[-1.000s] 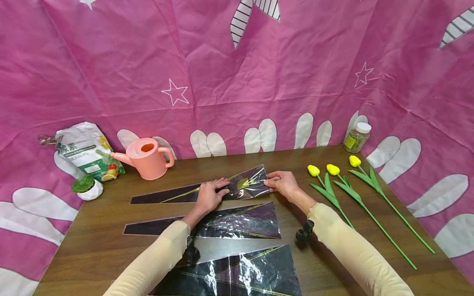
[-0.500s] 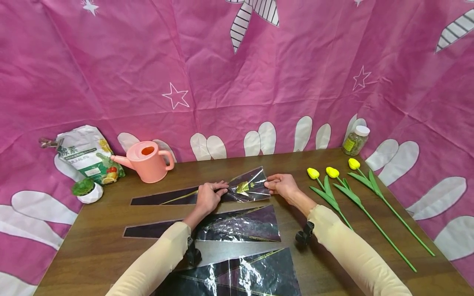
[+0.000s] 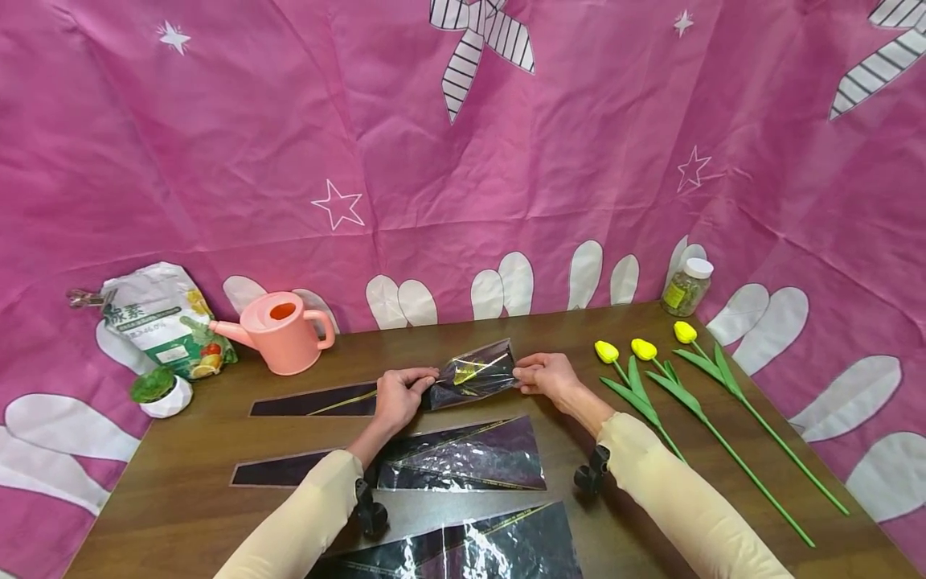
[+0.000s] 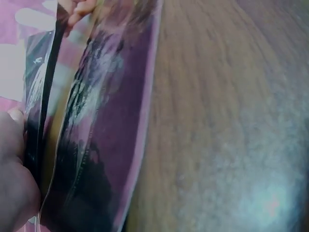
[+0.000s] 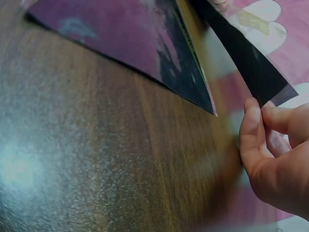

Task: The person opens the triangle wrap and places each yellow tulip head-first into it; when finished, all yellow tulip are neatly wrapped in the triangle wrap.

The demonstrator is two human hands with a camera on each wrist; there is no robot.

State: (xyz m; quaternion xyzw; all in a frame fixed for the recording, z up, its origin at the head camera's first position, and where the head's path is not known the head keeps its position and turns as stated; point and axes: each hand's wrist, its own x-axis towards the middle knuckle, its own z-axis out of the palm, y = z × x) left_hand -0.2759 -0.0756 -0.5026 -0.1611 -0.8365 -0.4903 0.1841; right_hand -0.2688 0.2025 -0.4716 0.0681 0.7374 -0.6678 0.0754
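Observation:
A long tapered black plastic flower sleeve (image 3: 473, 371) with gold markings lies across the back of the table, its wide right part raised. My left hand (image 3: 398, 398) pinches it partway along, thumb and index finger meeting on the film. At the wide right edge, my right hand (image 3: 547, 375) pinches it between thumb and fingers, which the right wrist view shows on the sleeve's corner (image 5: 263, 72). A second sleeve (image 3: 463, 458) lies flat just in front, partly under my left forearm. Nearest me is a third sleeve (image 3: 499, 539), shiny with reflections.
Three yellow artificial tulips (image 3: 644, 349) with green stems lie on the right. A lidded jar (image 3: 686, 289) stands at the back right. At the back left are a pink watering can (image 3: 284, 338), a bag (image 3: 162, 318) and a small potted plant (image 3: 162, 392). Pink fabric (image 3: 405, 161) hangs behind.
My left hand has gone from lying with spread fingers on the sleeve to pinching it. The right hand keeps its pinch at the edge. The head view has tilted up slightly.

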